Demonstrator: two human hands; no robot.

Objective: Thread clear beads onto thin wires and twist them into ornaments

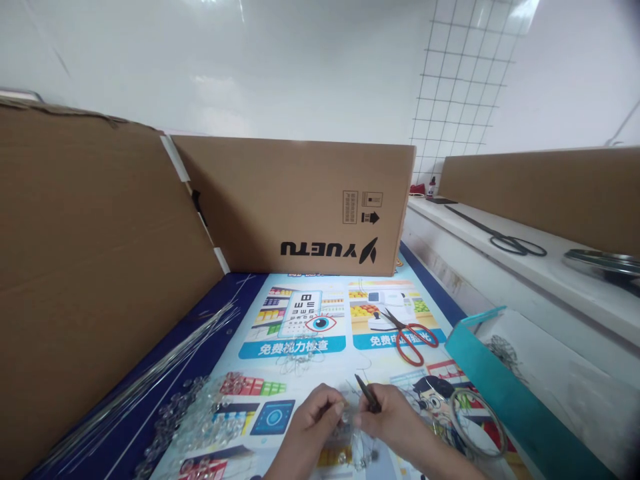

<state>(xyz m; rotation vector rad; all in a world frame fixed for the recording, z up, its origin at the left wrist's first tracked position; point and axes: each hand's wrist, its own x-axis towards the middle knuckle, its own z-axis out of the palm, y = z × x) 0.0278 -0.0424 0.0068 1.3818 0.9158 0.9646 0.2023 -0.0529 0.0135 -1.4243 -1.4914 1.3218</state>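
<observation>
In the head view, I am looking down at both hands meeting low in the middle of the frame. My left hand (313, 417) is pinching a small clear bead (350, 415) between thumb and forefinger, fingers nearly closed on it. My right hand (393, 417) is curled tight around slim dark pliers (369, 395), whose tip is pointing up and left toward the centre of the frame. The bead is sitting right between the two hands, just above the printed mat (320, 333) covering the tabletop; whether a wire is already threaded through it, I cannot tell.

I am judging the bead to be very light, hard and slick, likely to pop out of a pinch, so taking it by its flat faces with the fingertips seems best, leaving the hole free. The fine wire pieces (300, 363) lying just above the hands look thin and springy, easy to kink, better gripped near an end with the pliers.

At the lower left, a heap of clear beads (193, 417) is lying on the mat, and beside it a bundle of long straight wires (150, 373) is running toward the left edge. Red scissors (413, 337) are lying right of centre. A wire coil (475, 423) is resting at the lower right against a teal box (505, 393). Cardboard (305, 200) is walling in the far and left sides.
</observation>
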